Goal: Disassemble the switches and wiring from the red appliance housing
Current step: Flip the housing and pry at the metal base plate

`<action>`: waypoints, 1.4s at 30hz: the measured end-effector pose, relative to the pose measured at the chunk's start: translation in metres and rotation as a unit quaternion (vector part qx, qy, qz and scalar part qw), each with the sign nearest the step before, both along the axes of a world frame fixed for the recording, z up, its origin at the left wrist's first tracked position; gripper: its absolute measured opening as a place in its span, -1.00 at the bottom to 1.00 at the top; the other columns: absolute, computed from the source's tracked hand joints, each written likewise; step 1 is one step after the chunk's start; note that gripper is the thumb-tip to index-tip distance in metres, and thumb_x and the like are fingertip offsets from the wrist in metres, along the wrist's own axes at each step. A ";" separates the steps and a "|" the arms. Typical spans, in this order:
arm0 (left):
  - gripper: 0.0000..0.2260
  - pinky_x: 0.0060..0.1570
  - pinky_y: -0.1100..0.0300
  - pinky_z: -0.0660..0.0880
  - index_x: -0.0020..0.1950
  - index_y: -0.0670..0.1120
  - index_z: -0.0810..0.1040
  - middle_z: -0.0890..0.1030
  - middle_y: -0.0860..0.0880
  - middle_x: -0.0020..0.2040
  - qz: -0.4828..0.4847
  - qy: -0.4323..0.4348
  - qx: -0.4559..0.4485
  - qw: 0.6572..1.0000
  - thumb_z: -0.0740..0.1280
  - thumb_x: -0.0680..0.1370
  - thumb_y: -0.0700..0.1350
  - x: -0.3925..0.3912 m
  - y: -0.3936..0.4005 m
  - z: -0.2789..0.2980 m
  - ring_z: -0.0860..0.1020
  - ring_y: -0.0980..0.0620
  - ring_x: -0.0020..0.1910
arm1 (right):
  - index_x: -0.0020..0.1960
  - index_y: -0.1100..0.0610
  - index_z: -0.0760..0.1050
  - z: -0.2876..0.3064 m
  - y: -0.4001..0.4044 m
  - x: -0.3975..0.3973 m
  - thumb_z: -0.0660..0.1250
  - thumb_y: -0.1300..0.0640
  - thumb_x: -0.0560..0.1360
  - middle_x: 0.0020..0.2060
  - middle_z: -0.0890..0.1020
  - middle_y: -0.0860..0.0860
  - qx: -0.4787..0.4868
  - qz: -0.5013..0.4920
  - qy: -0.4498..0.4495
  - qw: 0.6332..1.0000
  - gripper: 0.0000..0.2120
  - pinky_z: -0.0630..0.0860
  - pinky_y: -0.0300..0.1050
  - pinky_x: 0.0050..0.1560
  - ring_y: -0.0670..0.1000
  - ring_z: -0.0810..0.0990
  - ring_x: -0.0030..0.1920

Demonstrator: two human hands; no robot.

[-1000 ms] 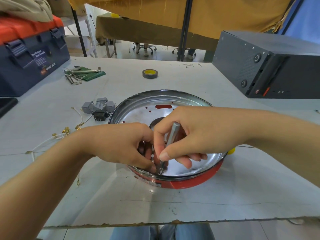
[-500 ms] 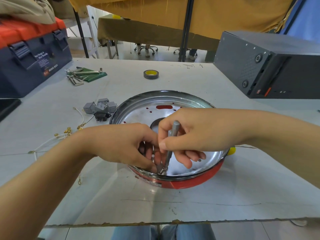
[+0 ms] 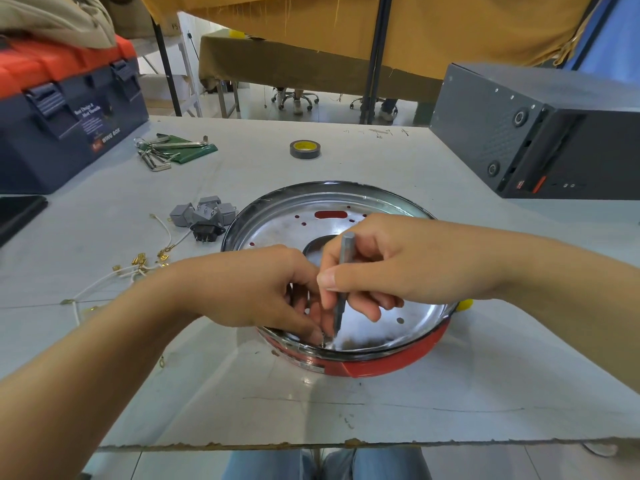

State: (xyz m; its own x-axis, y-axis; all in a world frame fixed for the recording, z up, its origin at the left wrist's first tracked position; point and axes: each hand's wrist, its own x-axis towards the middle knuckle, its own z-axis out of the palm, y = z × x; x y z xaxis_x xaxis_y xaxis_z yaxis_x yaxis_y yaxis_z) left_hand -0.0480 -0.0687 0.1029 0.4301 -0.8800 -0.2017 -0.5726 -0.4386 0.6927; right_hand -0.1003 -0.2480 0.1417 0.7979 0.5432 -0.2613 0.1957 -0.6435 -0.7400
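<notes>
- Since 1 s ago: right hand (image 3: 398,268) has tipped the metal driver bit (image 3: 341,282) more upright; thumb sits higher on the shaft. Left hand barely shifted.
- Right hand pinches bit betw. thumb + fingers, tip down at near rim of the red housing (image 3: 381,365), frame centre.
- Left hand (image 3: 249,289) curled, fingertips pinching a small part by the bit tip; what part, can't tell.
- Removed grey switches (image 3: 202,214) + black socket lie left of housing, centre-left.
- Loose white wires (image 3: 114,278) w/ brass terminals, left of frame.
- Tape roll (image 3: 304,149) upper centre; hex keys (image 3: 166,148) + toolbox (image 3: 69,109) upper left.
</notes>
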 end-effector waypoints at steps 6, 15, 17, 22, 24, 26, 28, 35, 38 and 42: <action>-0.91 -0.25 0.15 0.46 -0.15 0.11 0.61 0.53 0.15 -0.34 0.006 0.002 0.021 1.000 0.43 0.49 -0.09 0.001 0.001 -0.002 0.45 0.17 -0.36 | -0.22 0.11 0.55 -0.010 -0.003 -0.007 0.21 0.02 0.59 -0.52 0.50 -0.01 0.055 -0.044 -0.029 0.997 -0.72 0.40 -0.20 -0.30 -0.08 0.36 -0.46; -0.90 -0.11 0.22 0.56 -0.16 -0.06 0.59 0.63 0.05 -0.26 0.119 -0.034 -0.111 0.986 0.41 0.47 -0.25 -0.002 0.007 0.000 0.59 0.10 -0.24 | -0.07 0.01 0.56 -0.031 -0.022 -0.015 0.23 0.08 0.58 -0.26 0.65 -0.05 0.064 -0.110 -0.142 0.982 -0.86 0.56 -0.20 -0.10 -0.13 0.61 -0.21; -0.91 -0.11 0.19 0.56 -0.16 -0.07 0.59 0.64 0.00 -0.23 0.161 -0.058 -0.166 0.971 0.42 0.46 -0.25 -0.004 0.009 0.000 0.60 0.03 -0.22 | 0.01 -0.01 0.55 -0.035 -0.021 -0.018 0.19 0.09 0.60 -0.18 0.67 -0.10 0.047 -0.112 -0.160 0.980 -0.84 0.54 -0.24 -0.04 -0.14 0.63 -0.13; -0.84 -0.05 0.25 0.58 -0.05 0.06 0.66 0.67 0.02 -0.15 0.259 -0.085 -0.257 0.927 0.37 0.49 -0.19 0.000 0.037 0.003 0.64 0.06 -0.13 | 0.00 -0.11 0.47 -0.044 -0.016 -0.024 0.12 -0.10 0.56 -0.22 0.57 -0.12 -0.098 -0.064 -0.227 0.967 -0.82 0.37 -0.35 -0.17 -0.15 0.47 -0.18; -0.81 -0.03 0.27 0.56 -0.05 0.10 0.67 0.69 0.06 -0.11 0.291 -0.102 -0.245 0.919 0.34 0.52 -0.17 0.005 0.056 0.002 0.64 0.11 -0.08 | 0.00 -0.16 0.42 -0.046 -0.014 -0.025 0.10 -0.15 0.55 -0.10 0.55 -0.11 -0.120 -0.062 -0.232 0.963 -0.84 0.38 -0.34 -0.08 -0.18 0.44 -0.10; -0.79 -0.09 0.37 0.53 -0.08 0.06 0.67 0.70 0.07 -0.15 0.329 -0.099 -0.246 0.906 0.32 0.54 -0.23 0.009 0.074 -0.002 0.64 0.15 -0.14 | -0.01 -0.19 0.39 -0.047 -0.013 -0.026 0.10 -0.17 0.54 -0.03 0.55 -0.14 -0.119 -0.071 -0.235 0.962 -0.86 0.43 -0.29 -0.05 -0.18 0.47 -0.07; -0.81 -0.16 0.40 0.53 -0.09 -0.03 0.65 0.69 0.00 -0.21 0.368 -0.093 -0.242 0.893 0.31 0.54 -0.28 0.014 0.090 -0.007 0.63 0.13 -0.22 | -0.03 -0.21 0.38 -0.049 -0.010 -0.025 0.10 -0.19 0.52 0.00 0.55 -0.14 -0.116 -0.083 -0.239 0.960 -0.86 0.47 -0.18 0.00 -0.18 0.49 -0.05; -0.95 -0.18 0.33 0.54 -0.12 -0.10 0.63 0.69 0.01 -0.24 0.413 -0.124 -0.131 0.893 0.38 0.51 -0.22 0.026 0.106 -0.033 0.62 0.16 -0.26 | -0.06 -0.20 0.38 -0.054 -0.004 -0.018 0.14 -0.19 0.51 -0.01 0.56 -0.10 -0.120 -0.102 -0.257 0.953 -0.89 0.44 -0.25 -0.06 -0.24 0.45 -0.11; -0.94 -0.14 0.27 0.50 -0.17 -0.02 0.67 0.65 0.04 -0.20 0.411 -0.173 -0.097 0.890 0.43 0.48 -0.16 0.031 0.102 -0.040 0.58 0.12 -0.21 | -0.04 -0.21 0.39 -0.052 -0.005 -0.019 0.17 -0.21 0.49 -0.05 0.52 -0.16 -0.119 -0.105 -0.254 0.954 -0.88 0.36 -0.40 -0.13 -0.26 0.43 -0.09; -0.88 -0.22 0.41 0.47 -0.21 0.01 0.65 0.66 0.05 -0.26 0.411 -0.181 -0.078 0.890 0.43 0.46 -0.21 0.036 0.100 -0.050 0.59 0.15 -0.28 | -0.05 -0.20 0.40 -0.049 -0.007 -0.021 0.21 -0.18 0.49 -0.40 0.53 -0.04 -0.107 -0.098 -0.236 0.961 -0.90 0.37 -0.30 -0.29 -0.14 0.41 -0.42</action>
State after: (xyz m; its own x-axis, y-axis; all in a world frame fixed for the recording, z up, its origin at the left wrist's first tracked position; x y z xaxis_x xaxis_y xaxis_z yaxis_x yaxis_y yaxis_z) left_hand -0.0117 0.0314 0.0531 0.9537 -0.2429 0.1776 -0.3002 -0.7275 0.6169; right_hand -0.1212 -0.2551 0.0932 0.9362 0.3451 0.0663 0.3373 -0.8298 -0.4446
